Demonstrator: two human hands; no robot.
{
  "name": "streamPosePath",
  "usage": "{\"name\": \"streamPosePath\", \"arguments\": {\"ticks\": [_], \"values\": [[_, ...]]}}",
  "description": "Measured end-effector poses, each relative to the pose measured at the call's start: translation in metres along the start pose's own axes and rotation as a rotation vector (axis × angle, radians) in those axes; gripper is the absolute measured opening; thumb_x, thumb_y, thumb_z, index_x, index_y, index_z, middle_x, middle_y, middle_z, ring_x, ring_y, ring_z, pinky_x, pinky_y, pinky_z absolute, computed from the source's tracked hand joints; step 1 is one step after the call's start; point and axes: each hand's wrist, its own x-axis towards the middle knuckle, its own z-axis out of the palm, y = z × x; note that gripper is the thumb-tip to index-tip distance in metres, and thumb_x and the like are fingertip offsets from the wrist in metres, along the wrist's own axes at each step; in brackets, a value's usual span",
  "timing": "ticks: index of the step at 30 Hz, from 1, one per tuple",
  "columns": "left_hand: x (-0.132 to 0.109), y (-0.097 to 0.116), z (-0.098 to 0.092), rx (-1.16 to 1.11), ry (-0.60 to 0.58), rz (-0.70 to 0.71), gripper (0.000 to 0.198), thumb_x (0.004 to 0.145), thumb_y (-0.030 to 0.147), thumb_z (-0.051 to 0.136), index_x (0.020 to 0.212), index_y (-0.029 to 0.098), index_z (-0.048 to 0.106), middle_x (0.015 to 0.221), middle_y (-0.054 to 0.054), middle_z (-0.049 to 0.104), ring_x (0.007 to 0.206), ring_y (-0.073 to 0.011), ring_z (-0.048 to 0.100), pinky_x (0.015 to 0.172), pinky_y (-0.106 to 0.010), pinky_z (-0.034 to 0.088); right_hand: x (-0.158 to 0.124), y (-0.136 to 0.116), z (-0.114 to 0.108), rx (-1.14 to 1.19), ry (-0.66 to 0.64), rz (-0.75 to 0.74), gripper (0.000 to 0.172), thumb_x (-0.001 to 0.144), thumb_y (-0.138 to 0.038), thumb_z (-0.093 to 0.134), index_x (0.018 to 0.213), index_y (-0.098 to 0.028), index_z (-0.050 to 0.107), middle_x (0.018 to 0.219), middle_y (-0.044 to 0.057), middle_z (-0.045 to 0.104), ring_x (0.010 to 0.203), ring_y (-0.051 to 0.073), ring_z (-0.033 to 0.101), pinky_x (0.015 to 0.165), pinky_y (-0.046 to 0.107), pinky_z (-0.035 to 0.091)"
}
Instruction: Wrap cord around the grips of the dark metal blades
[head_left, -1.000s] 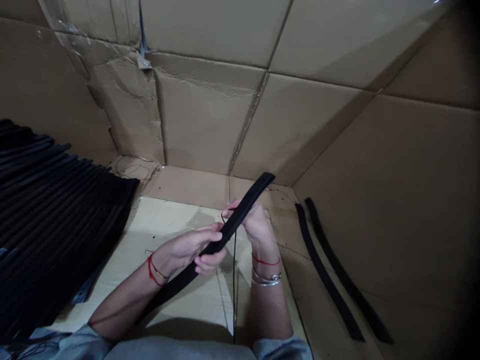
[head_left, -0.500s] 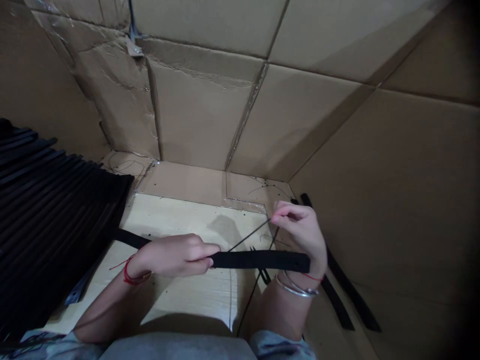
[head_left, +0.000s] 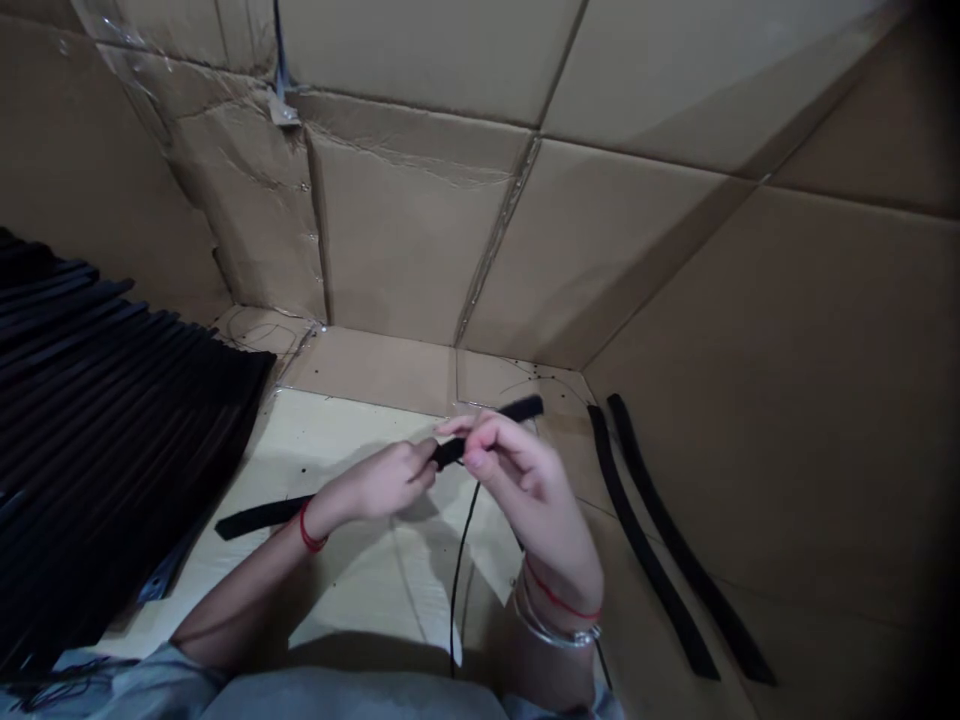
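Cardboard-lined booth (head_left: 420, 240), pale board (head_left: 345, 420) on the floor. Fanned stack of black strips (head_left: 127, 400) on the left, overhanging the board edge; two loose black strips (head_left: 645, 540) lie on the cardboard to the right, well apart from the hands. Held piece: one flat black strip (head_left: 262, 520) runs across the board, its free tail pointing toward the stack, its far end just past the fingers. Left hand (head_left: 390, 480) is closed, fingers curled round the strip. Right hand (head_left: 525, 490) has its fingers bunched into a pinch at the strip; thumb hidden, so can't tell whether it pinches strip, cord or both. Thin black cord (head_left: 461, 570) drops from under the right hand to the board. Risks: if that pinch eases, the cord could slip free and fall. Slack cord could snag on the bangles (head_left: 559, 620) at the right wrist. A swing of the tail could catch the stack and disturb the fan. Black on black makes a dropped cord hard to spot.
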Motion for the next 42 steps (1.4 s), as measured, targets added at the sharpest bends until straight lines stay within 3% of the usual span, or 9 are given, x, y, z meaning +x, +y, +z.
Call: {"name": "streamPosePath", "arguments": {"ticks": [3, 6, 10, 14, 19, 23, 30, 34, 42], "values": [[0.001, 0.005, -0.016, -0.011, 0.055, 0.015, 0.015, 0.092, 0.035, 0.046, 0.092, 0.020, 0.047, 0.060, 0.006, 0.045, 0.053, -0.0108, 0.040, 0.052, -0.023, 0.030, 0.001, -0.001, 0.021, 0.178, -0.068, 0.028, 0.019, 0.093, -0.031, 0.055, 0.077, -0.022, 0.053, 0.072, 0.000, 0.057, 0.071, 0.016, 0.056, 0.069, 0.031, 0.044], [-0.006, 0.015, -0.026, -0.245, 0.135, -0.015, 0.019, 0.094, 0.040, 0.042, 0.102, 0.024, 0.036, 0.058, 0.009, 0.040, 0.046, -0.0076, 0.035, 0.045, -0.018, 0.027, 0.004, 0.009, 0.037, 0.386, -0.069, 0.047, 0.022, 0.093, -0.035, 0.057, 0.076, -0.022, 0.049, 0.064, -0.004, 0.046, 0.058, 0.012, 0.045, 0.060, 0.027, 0.038], [-0.018, 0.029, -0.029, -0.447, 0.174, 0.027, 0.023, 0.093, 0.037, 0.048, 0.103, 0.028, 0.030, 0.059, 0.011, 0.041, 0.044, -0.0049, 0.033, 0.045, -0.015, 0.026, 0.012, 0.019, 0.047, 0.528, 0.037, -0.014, 0.026, 0.091, -0.037, 0.059, 0.075, -0.021, 0.047, 0.063, -0.007, 0.035, 0.053, 0.010, 0.034, 0.055, 0.026, 0.031], [-0.026, 0.036, -0.030, -0.565, 0.086, 0.061, 0.020, 0.095, 0.032, 0.048, 0.102, 0.028, 0.029, 0.058, 0.010, 0.041, 0.045, -0.0049, 0.032, 0.045, -0.014, 0.024, 0.017, 0.020, 0.046, 0.541, 0.217, -0.118, 0.027, 0.090, -0.033, 0.061, 0.073, -0.022, 0.044, 0.063, -0.008, 0.027, 0.051, 0.009, 0.028, 0.053, 0.026, 0.029], [-0.031, 0.040, -0.030, -0.675, 0.050, 0.065, 0.024, 0.093, 0.033, 0.050, 0.101, 0.029, 0.029, 0.059, 0.010, 0.043, 0.043, -0.0040, 0.030, 0.044, -0.013, 0.025, 0.020, 0.029, 0.049, 0.358, 0.306, -0.179, 0.025, 0.092, -0.036, 0.057, 0.077, -0.023, 0.044, 0.067, -0.006, 0.031, 0.051, 0.009, 0.036, 0.051, 0.026, 0.031], [-0.035, 0.040, -0.030, -0.795, -0.078, 0.010, 0.023, 0.091, 0.035, 0.052, 0.103, 0.029, 0.033, 0.054, 0.011, 0.040, 0.037, -0.0031, 0.021, 0.038, -0.011, 0.023, 0.024, 0.035, 0.060, 0.247, 0.441, -0.337, 0.024, 0.093, -0.037, 0.055, 0.078, -0.024, 0.044, 0.069, -0.005, 0.033, 0.052, 0.010, 0.040, 0.050, 0.027, 0.034], [-0.026, 0.024, -0.032, -1.151, -0.449, -0.053, 0.020, 0.085, 0.036, 0.053, 0.095, 0.022, 0.063, 0.036, 0.012, 0.030, 0.021, -0.0015, 0.007, 0.022, -0.011, 0.018, 0.025, 0.044, 0.077, 0.294, 0.383, -0.413, 0.020, 0.095, -0.036, 0.053, 0.080, -0.024, 0.046, 0.070, -0.004, 0.039, 0.055, 0.012, 0.048, 0.054, 0.029, 0.042], [-0.018, 0.016, -0.032, -1.250, -0.472, -0.056, 0.024, 0.084, 0.035, 0.053, 0.092, 0.018, 0.068, 0.033, 0.009, 0.039, 0.016, 0.0003, 0.003, 0.018, -0.011, 0.014, 0.030, 0.052, 0.080, 0.227, 0.373, -0.365, 0.022, 0.094, -0.038, 0.053, 0.079, -0.023, 0.047, 0.070, -0.003, 0.043, 0.060, 0.014, 0.051, 0.057, 0.029, 0.042], [-0.012, 0.018, -0.026, -1.288, -0.540, -0.031, 0.031, 0.091, 0.028, 0.042, 0.087, 0.009, 0.067, 0.062, -0.004, 0.060, 0.018, 0.0045, 0.014, 0.020, -0.009, 0.016, 0.039, 0.060, 0.081, 0.228, 0.473, -0.237, 0.028, 0.093, -0.040, 0.054, 0.074, -0.022, 0.044, 0.068, -0.005, 0.037, 0.054, 0.011, 0.038, 0.052, 0.026, 0.036]]}}
